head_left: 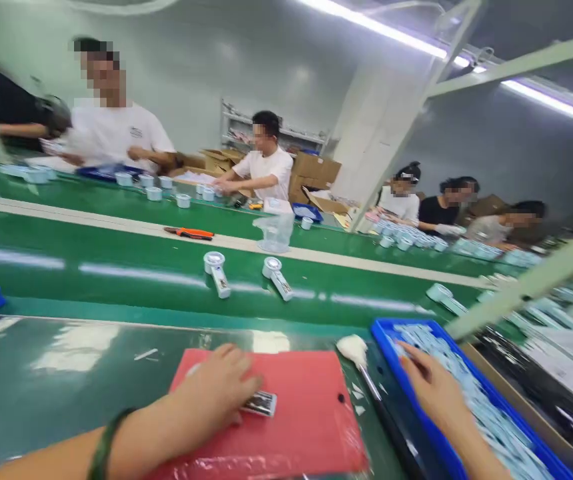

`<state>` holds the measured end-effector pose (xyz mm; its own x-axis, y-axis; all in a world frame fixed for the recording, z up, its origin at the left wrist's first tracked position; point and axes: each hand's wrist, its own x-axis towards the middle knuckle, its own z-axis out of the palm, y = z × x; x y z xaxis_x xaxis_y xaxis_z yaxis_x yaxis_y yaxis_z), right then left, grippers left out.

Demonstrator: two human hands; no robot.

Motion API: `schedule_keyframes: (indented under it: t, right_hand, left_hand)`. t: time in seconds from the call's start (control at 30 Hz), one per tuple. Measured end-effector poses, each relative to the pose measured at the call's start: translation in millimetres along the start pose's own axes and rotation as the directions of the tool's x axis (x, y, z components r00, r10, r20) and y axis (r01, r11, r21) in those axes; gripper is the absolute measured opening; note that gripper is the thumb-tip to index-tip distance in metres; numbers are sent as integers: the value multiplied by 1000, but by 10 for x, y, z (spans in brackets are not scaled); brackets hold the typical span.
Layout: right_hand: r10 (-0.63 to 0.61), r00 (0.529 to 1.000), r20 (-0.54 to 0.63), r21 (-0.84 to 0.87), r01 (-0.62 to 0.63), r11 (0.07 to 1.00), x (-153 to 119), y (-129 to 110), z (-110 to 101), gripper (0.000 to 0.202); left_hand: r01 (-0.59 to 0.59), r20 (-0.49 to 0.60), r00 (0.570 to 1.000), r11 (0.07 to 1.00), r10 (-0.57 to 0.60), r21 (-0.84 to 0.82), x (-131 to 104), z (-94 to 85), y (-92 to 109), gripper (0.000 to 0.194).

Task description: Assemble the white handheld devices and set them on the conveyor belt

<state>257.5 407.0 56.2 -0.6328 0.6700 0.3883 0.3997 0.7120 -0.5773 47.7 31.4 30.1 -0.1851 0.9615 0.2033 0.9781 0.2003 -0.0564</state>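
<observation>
steady, keep your left hand (216, 393) flat pinning the small dark part (261, 403) on the red mat (311, 413) while your right hand (429, 387), fingers loose and holding nothing, dips into the blue tray (381, 331).

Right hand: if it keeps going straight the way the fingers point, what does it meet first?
The right hand points up-left over the blue tray, fingertips on the pale parts in it. Going straight, it would likely meet the tray's far-left rim first, then the white brush head just beyond. Depth is unclear.

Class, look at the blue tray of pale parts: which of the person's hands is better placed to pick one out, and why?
Right. The right hand already reaches into the blue tray, over the pale parts. The left hand rests on the red mat, touching a small dark piece.
</observation>
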Motion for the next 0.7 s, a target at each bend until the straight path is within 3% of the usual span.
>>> schedule_keyframes:
  t: [0.1,0.2,0.27,0.33,0.47,0.53,0.7]
  right_hand:
    - [-125,973,194,246,75,966,-213,-483,348,53]
    - [-148,933,329,452,-18,892,-389,-936,687,41]
    - [-199,895,400,471,-15,882,-510,-1230,828,28]
    - [-294,843,451,470,56,881,-610,-1502,914,22]
    - [-408,747,526,481,134,866,-733,-1904,1065,27]
    - [-416,743,525,485,141,863,-779,-2020,1143,30]
    - [-340,803,489,400,140,906,-915,-2168,1213,21]
  left_hand:
    - [47,-49,997,989,-54,-138,-116,-10,-177,47]
    - [45,-73,995,965,-66,-259,-200,-80,-348,30]
    - [56,-93,992,945,-91,-323,-253,-103,-362,21]
    - [73,-134,982,921,-134,-382,-301,-92,-331,26]
    - [68,-200,964,884,-178,-463,-341,-66,-266,36]
    - [31,-230,960,878,-159,-479,-323,-92,-245,32]
    - [-20,-282,951,890,-123,-456,-264,-153,-216,19]
